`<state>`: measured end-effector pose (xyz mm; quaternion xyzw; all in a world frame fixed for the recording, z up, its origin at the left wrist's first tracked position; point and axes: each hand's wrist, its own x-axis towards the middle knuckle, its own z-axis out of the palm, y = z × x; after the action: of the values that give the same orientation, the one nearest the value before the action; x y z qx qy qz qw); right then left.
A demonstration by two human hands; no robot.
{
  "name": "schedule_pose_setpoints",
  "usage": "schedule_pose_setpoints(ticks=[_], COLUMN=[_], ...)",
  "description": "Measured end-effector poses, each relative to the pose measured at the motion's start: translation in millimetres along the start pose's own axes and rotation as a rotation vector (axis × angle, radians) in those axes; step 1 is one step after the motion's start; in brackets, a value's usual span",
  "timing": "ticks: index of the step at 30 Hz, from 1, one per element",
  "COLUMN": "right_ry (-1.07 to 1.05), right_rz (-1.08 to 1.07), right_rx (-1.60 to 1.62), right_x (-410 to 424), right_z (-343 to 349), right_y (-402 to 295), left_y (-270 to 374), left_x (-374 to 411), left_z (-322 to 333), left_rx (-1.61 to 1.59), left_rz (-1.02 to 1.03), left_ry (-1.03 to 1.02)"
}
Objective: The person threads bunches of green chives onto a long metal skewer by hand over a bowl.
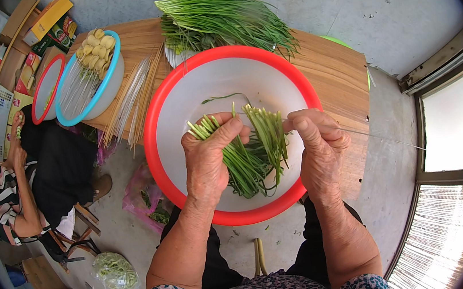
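My left hand (pixel 209 160) grips a bunch of garlic chives (pixel 241 171), with the pale cut ends poking out above the thumb. In my right hand (pixel 323 146) is a thin metal skewer (pixel 380 137), pinched between thumb and fingers, its long end reaching out to the right. A row of chives (pixel 269 133) hangs on the skewer between my two hands. The skewer's tip is hidden near my left fingers. Both hands are over a large white plastic basin (pixel 240 218) with a red rim. One loose chive (pixel 228 97) lies inside it.
A heap of chives (pixel 225 19) rests on the wooden table (pixel 335 75) behind the basin. Left of it lie metal and bamboo skewers (pixel 134 91), then a blue-rimmed basin (pixel 116 50) with skewered pale slices (pixel 96 48). A seated person (pixel 25 191) works at left. A pink plastic bag (pixel 140 194) sits on the floor.
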<state>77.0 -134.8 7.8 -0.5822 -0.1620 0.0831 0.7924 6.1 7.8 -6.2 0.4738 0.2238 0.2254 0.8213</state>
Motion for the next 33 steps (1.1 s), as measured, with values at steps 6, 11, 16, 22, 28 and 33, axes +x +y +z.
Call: schedule_pose_setpoints(ticks=[6, 11, 16, 22, 28, 33], right_ry=[-0.01, 0.005, 0.025, 0.02, 0.044, 0.029], right_rz=[-0.006, 0.0, 0.013, 0.018, 0.118, 0.18], right_rx=[-0.016, -0.038, -0.02, -0.023, 0.028, 0.112], right_x=[0, -2, -3, -4, -5, -4], right_z=[0, 0, 1, 2, 5, 2], right_y=[1, 2, 1, 2, 2, 7], left_y=[0, 3, 0, 0, -3, -2], left_x=[0, -3, -2, -3, -4, -1], left_z=[0, 8, 6, 7, 10, 6], left_rx=[-0.004, -0.004, -0.016, -0.001, -0.011, -0.103], left_rz=[-0.022, -0.027, -0.005, -0.009, 0.008, -0.101], left_ry=[0.001, 0.032, 0.014, 0.004, 0.012, -0.028])
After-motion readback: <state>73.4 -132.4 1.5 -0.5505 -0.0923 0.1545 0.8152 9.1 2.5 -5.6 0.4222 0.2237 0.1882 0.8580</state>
